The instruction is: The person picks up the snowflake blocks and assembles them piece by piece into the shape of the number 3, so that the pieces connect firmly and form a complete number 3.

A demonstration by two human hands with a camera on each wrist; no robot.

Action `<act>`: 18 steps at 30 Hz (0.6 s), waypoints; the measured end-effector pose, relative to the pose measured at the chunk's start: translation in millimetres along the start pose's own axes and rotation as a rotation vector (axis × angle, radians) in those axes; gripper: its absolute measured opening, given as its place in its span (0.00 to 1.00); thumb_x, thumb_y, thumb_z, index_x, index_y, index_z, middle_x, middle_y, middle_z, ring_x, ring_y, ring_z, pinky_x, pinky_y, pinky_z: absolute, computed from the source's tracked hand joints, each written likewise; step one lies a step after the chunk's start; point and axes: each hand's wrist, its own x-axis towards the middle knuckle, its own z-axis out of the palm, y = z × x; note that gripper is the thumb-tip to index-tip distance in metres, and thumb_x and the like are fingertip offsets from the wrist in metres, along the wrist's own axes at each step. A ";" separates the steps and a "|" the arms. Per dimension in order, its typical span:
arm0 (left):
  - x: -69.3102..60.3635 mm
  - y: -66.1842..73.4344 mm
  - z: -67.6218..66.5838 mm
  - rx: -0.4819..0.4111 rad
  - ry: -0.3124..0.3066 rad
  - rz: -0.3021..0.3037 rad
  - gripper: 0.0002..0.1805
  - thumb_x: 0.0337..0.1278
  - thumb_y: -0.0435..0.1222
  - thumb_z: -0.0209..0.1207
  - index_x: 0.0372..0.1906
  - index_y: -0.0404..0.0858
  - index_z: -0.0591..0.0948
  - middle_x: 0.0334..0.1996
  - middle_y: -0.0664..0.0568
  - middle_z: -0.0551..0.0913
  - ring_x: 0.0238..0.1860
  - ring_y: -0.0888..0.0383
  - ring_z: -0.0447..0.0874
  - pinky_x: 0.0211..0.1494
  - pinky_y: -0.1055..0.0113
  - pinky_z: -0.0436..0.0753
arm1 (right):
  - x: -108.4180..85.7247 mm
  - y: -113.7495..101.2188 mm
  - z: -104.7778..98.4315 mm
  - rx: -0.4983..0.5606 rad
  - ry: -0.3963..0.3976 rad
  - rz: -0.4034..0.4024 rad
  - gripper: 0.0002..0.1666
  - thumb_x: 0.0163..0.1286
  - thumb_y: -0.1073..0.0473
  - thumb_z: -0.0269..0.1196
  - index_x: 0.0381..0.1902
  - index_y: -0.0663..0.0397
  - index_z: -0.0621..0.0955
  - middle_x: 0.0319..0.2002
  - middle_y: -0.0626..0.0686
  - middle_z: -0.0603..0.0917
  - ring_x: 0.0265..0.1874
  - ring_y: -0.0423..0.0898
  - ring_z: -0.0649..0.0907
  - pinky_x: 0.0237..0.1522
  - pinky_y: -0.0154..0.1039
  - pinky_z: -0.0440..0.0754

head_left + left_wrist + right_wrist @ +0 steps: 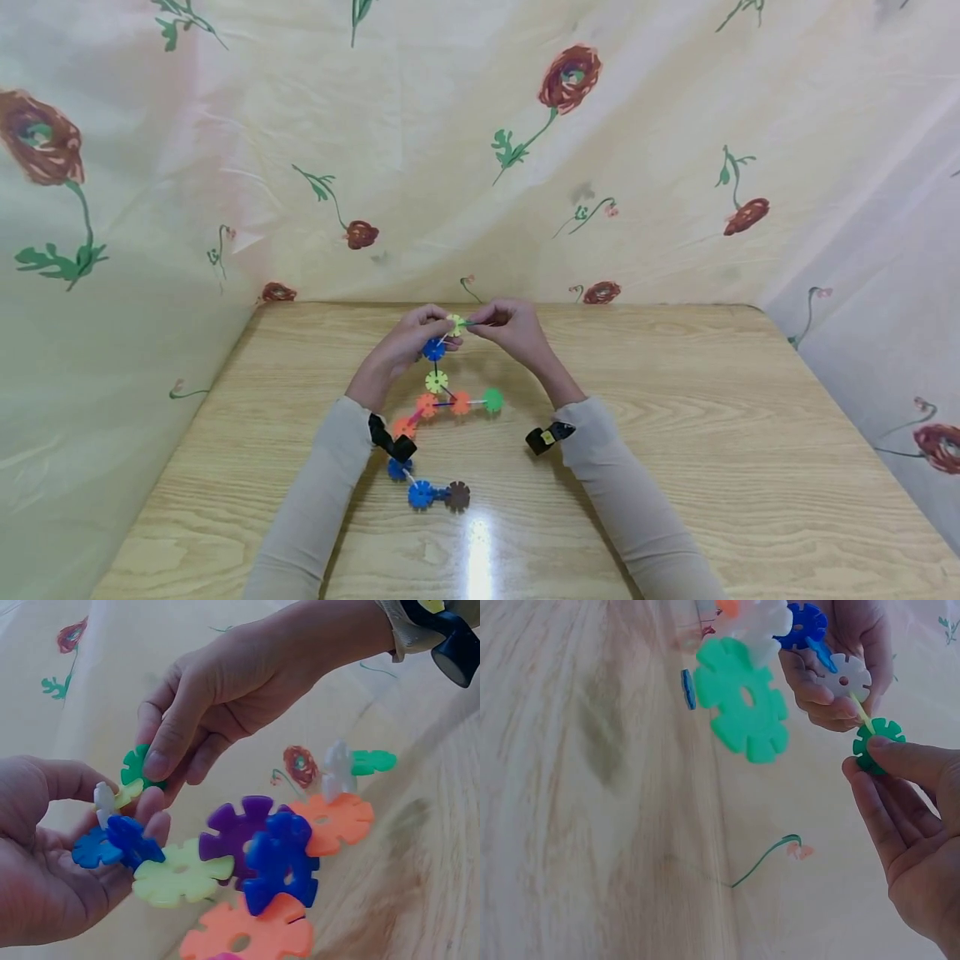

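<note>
A branching chain of notched plastic snowflake discs hangs between the arms. My left hand (405, 343) holds its far end, with its fingers around a white disc (845, 678), a yellow disc (129, 793) and blue discs (97, 848). Between thumb and fingers, my right hand (513, 332) pinches a green disc (133, 766), which touches the yellow one edge to edge. Whether their slots are fully joined is too small to tell. Closer in, the chain runs through a light yellow disc (437, 382) and orange discs (461, 403) to a second green disc (492, 400).
Near the left forearm, the chain's lower part ends in a blue disc (422, 495) and a brown disc (457, 497); the left wrist strap hides some of it. The wooden table (712, 433) meets a flowered cloth (420, 167) at the back and sides.
</note>
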 end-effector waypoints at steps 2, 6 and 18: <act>-0.4 0.5 -1.7 0.025 0.008 -0.013 0.09 0.77 0.37 0.52 0.52 0.37 0.73 0.57 0.34 0.77 0.51 0.49 0.88 0.69 0.45 0.77 | 0.8 1.1 1.1 -0.019 0.003 -0.006 0.07 0.64 0.67 0.73 0.36 0.68 0.86 0.38 0.62 0.89 0.33 0.40 0.88 0.40 0.35 0.89; -2.4 1.4 -6.0 0.082 0.033 -0.036 0.11 0.76 0.38 0.54 0.53 0.36 0.75 0.53 0.41 0.81 0.61 0.38 0.81 0.68 0.51 0.79 | 1.3 1.6 4.1 -0.048 -0.001 -0.015 0.06 0.64 0.68 0.72 0.37 0.67 0.87 0.39 0.62 0.90 0.37 0.45 0.89 0.41 0.37 0.90; -16.0 10.6 -36.9 0.236 0.098 -0.066 0.14 0.74 0.43 0.56 0.53 0.37 0.76 0.43 0.49 0.86 0.55 0.47 0.83 0.73 0.45 0.71 | 2.7 2.2 9.0 -0.162 -0.080 0.059 0.10 0.66 0.64 0.71 0.44 0.64 0.86 0.41 0.59 0.89 0.40 0.50 0.87 0.45 0.39 0.88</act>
